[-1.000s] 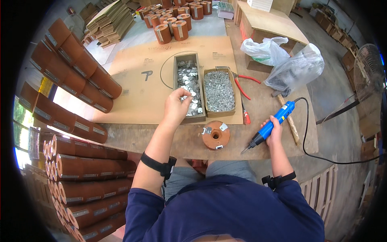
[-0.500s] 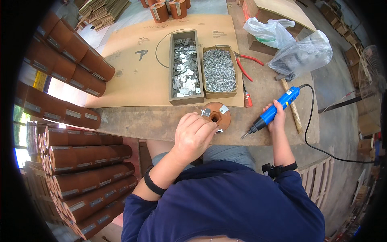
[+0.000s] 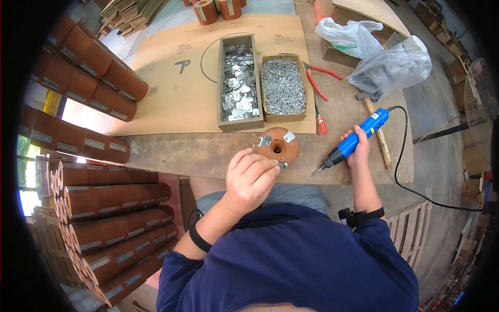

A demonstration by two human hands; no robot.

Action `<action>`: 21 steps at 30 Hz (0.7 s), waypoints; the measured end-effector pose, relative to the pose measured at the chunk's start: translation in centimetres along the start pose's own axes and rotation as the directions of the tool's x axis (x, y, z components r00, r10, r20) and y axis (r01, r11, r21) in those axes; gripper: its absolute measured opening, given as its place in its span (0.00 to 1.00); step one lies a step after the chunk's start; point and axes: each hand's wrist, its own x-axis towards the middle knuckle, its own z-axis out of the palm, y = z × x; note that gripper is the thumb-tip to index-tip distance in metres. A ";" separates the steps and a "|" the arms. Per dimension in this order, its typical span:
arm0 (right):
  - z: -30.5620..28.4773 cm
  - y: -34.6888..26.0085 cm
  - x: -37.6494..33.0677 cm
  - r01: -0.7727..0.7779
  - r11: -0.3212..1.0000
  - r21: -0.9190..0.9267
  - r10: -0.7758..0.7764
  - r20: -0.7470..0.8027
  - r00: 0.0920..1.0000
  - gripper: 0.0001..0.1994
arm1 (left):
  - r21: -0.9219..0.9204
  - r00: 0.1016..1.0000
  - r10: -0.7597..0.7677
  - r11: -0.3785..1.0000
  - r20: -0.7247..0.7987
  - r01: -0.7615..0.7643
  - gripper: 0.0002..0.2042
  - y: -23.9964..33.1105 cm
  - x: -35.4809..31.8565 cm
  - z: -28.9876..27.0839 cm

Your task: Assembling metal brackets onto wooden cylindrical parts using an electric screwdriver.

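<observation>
A round brown wooden disc (image 3: 278,147) with a hole through its middle is laid flat near the front edge of the worn wooden workbench (image 3: 208,156), just in front of two open boxes. Two small metal plates are seen on the disc's upper face, and a third small metal plate (image 3: 282,165) is pressed against its near rim by the left hand (image 3: 249,179), whose fingers are curled and pinched together on the piece. The right hand (image 3: 356,151) is closed around a blue electric screwdriver (image 3: 353,139), held slanted with its bit pointed down and toward the disc — the tip is close beside the disc but not touching it. A black cord (image 3: 410,177) is trailed from the tool's rear end off the right side of the bench. Behind the disc, a long wooden tray of metal plates (image 3: 238,86) and a shorter box of screws (image 3: 283,86) are set side by side on a sheet of brown cardboard (image 3: 176,67). Red-handled pliers (image 3: 319,83) are lying just right of the screw box, and clear plastic bags (image 3: 379,57) are bunched farther right. Brown cylindrical rolls (image 3: 93,208) — many bearing small metal plates — are stacked at the left of the bench and below it.
</observation>
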 end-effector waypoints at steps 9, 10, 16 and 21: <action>-0.3 0.2 0.1 -0.013 1.000 0.012 0.013 -0.008 1.000 0.14 | 0.175 1.000 -0.003 0.985 0.027 -0.002 0.09 1.0 0.0 0.6; 0.1 0.0 0.6 -0.012 1.000 0.029 0.012 -0.009 1.000 0.14 | 0.179 1.000 -0.006 0.984 0.022 0.002 0.09 0.6 0.5 0.8; 0.0 0.1 -0.2 -0.030 0.999 -0.025 0.029 -0.014 0.999 0.15 | 0.155 0.994 -0.107 0.983 0.033 0.101 0.07 1.4 0.0 0.9; -0.3 0.2 0.1 -0.015 1.000 -0.008 0.015 -0.007 1.000 0.14 | 0.091 0.989 -0.146 0.986 0.033 0.143 0.08 1.0 -0.2 1.2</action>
